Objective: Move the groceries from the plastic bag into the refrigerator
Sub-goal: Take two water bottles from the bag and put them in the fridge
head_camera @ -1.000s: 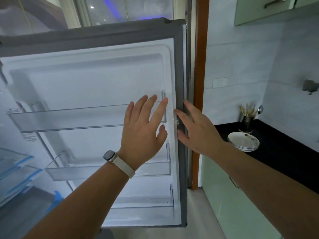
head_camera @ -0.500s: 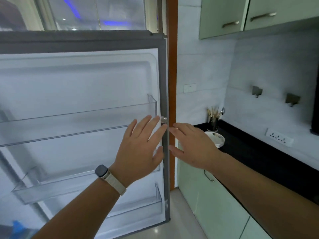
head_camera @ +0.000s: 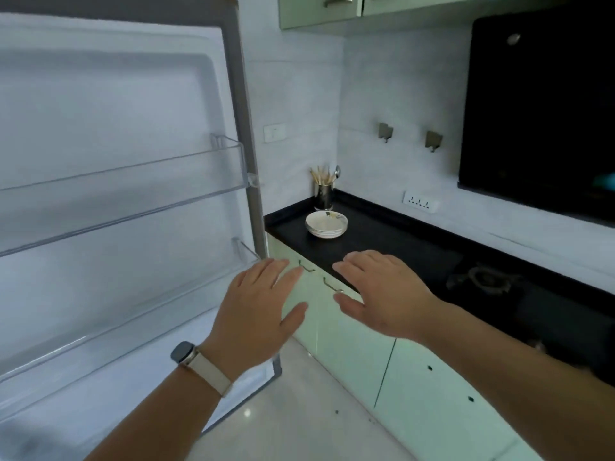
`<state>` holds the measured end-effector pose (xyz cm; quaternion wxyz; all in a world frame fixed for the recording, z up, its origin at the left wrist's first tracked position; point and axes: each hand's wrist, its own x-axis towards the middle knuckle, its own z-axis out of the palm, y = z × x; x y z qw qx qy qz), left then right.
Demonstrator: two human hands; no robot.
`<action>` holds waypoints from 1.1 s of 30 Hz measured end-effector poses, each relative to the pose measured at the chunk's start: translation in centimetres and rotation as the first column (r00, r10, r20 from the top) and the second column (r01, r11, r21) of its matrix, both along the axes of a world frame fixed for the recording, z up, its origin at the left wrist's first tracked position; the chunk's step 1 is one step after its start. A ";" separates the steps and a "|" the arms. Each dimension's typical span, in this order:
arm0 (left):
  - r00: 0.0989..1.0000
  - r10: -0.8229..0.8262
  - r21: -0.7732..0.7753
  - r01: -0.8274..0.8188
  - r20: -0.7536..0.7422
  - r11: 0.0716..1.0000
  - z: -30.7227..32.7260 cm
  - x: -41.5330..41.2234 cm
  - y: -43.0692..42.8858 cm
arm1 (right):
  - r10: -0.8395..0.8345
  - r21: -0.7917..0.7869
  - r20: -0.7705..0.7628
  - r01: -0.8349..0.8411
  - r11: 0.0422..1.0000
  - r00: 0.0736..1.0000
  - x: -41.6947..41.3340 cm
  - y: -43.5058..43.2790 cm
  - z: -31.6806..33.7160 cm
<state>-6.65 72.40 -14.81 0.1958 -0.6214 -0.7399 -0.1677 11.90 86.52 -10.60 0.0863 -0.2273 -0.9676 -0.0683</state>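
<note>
The refrigerator door (head_camera: pixel 109 134) stands wide open on the left, its white inner side facing me with clear, empty door shelves (head_camera: pixel 139 191). My left hand (head_camera: pixel 259 311), with a watch on the wrist, hovers open in front of the door's grey right edge. My right hand (head_camera: pixel 382 294) is open too, fingers spread, over the front edge of the black counter (head_camera: pixel 392 241). Neither hand holds anything. No plastic bag or groceries are in view, and the refrigerator's inside is out of frame.
A stack of white plates (head_camera: pixel 326 223) and a metal cup of utensils (head_camera: pixel 323 191) sit at the counter's far end. A gas hob (head_camera: pixel 482 281) lies to the right. Pale green cabinets (head_camera: pixel 359 354) run below, a dark hood (head_camera: pixel 542 104) hangs above.
My view has swung right, away from the door toward the counter. Both hands have come off the door's edge and dropped lower, staying open.
</note>
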 end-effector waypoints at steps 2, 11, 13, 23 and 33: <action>0.998 -0.056 -0.051 0.058 0.042 0.997 -1.4 0.5 0.1 | -0.068 -0.020 0.038 0.069 0.997 0.997 1.7 -0.9 -1.1; 0.966 -0.244 -0.147 0.255 0.091 0.956 -4.0 5.4 2.3 | -0.308 -0.065 0.139 0.319 0.945 0.941 9.2 -4.1 -3.0; 0.955 -0.286 -0.151 0.295 0.083 0.943 -3.8 7.3 3.0 | -0.348 -0.063 0.136 0.359 0.931 0.927 11.4 -4.7 -2.7; 0.854 -0.512 -0.106 0.520 0.090 0.848 -1.7 22.1 4.6 | -0.552 -0.057 0.107 0.559 0.827 0.827 26.7 -8.3 -1.6; 0.711 -0.698 -0.148 0.702 0.088 0.696 -1.9 43.3 2.6 | -0.742 -0.102 0.083 0.746 0.658 0.665 48.4 -15.6 -2.7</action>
